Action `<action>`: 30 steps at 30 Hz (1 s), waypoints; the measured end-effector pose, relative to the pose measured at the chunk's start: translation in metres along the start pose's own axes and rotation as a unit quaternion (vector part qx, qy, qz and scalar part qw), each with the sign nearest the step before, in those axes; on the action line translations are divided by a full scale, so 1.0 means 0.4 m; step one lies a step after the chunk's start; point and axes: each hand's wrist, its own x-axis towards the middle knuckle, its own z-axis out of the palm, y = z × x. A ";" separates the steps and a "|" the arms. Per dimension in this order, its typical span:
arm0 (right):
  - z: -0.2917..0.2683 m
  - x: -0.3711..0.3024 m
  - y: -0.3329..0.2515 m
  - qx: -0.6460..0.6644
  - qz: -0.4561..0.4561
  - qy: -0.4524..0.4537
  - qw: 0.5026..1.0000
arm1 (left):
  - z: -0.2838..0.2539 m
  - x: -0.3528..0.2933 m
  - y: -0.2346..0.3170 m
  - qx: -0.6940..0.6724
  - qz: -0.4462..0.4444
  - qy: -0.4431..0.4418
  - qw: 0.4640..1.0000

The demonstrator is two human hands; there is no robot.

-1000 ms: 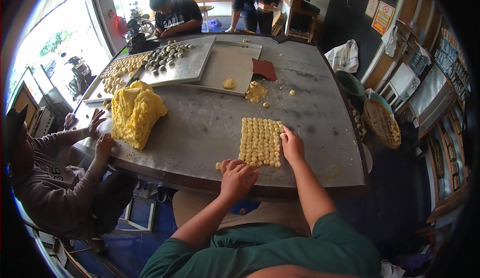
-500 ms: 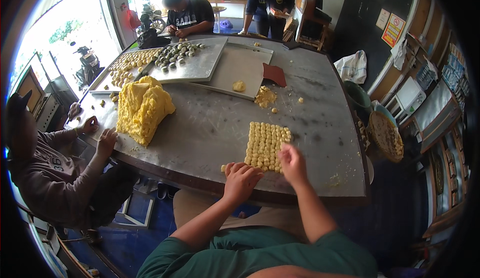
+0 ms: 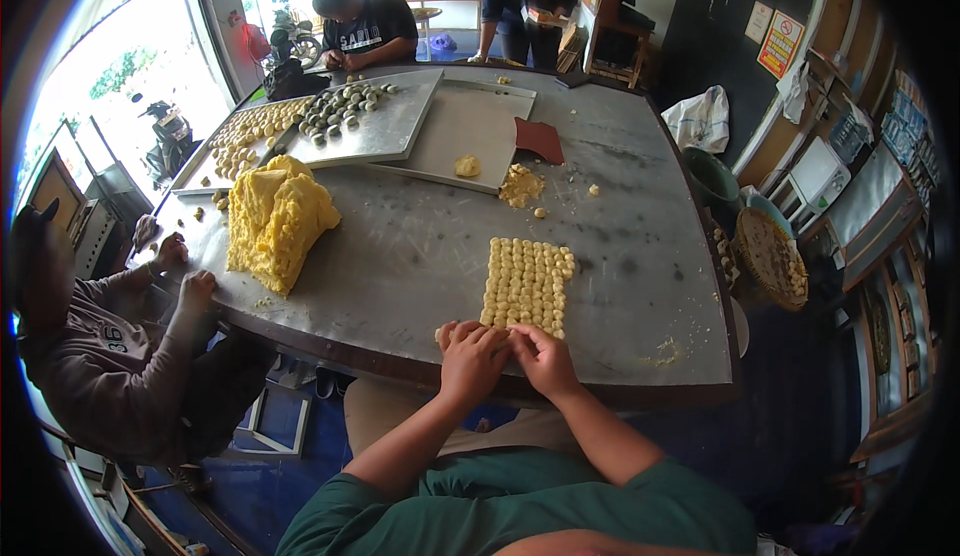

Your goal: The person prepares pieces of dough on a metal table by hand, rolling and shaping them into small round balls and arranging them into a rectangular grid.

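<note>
Dough balls (image 3: 522,286) are filling rows on the tabletop (image 3: 635,306), the rightmost running short, while a dough mound (image 3: 280,228) is lying undivided. The left hand (image 3: 473,361) is covering a dough strip (image 3: 438,335), the right hand (image 3: 543,361) working alongside; I can't tell whether either grip is closed.

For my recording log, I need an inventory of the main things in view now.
Dough balls: many, pale yellow, in rows beyond the hands
Dough mound: one, yellow, table's left
Table: one, grey, centre
Trays: at least two, silver, table's far left
Dark balls: many, greenish, on a tray
Sheet: one, reddish-brown, by a tray's right edge
Sack: one, white, beyond the table's right
Basket: one, brownish, right
Co-workers: three, dark tops, one left, two far side
Left hand: one, bare, near edge
Right hand: one, bare, beside it
</note>
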 end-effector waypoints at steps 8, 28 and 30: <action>-0.009 -0.006 0.004 -0.035 -0.058 0.047 0.997 | 0.008 0.003 -0.001 -0.026 0.036 0.001 0.999; -0.188 0.238 0.192 -0.471 -0.026 0.030 0.881 | 0.007 0.011 -0.008 -0.040 0.045 0.041 0.997; -0.186 0.235 0.080 -0.508 0.069 -0.010 0.859 | 0.002 0.007 -0.006 -0.040 0.056 0.030 0.997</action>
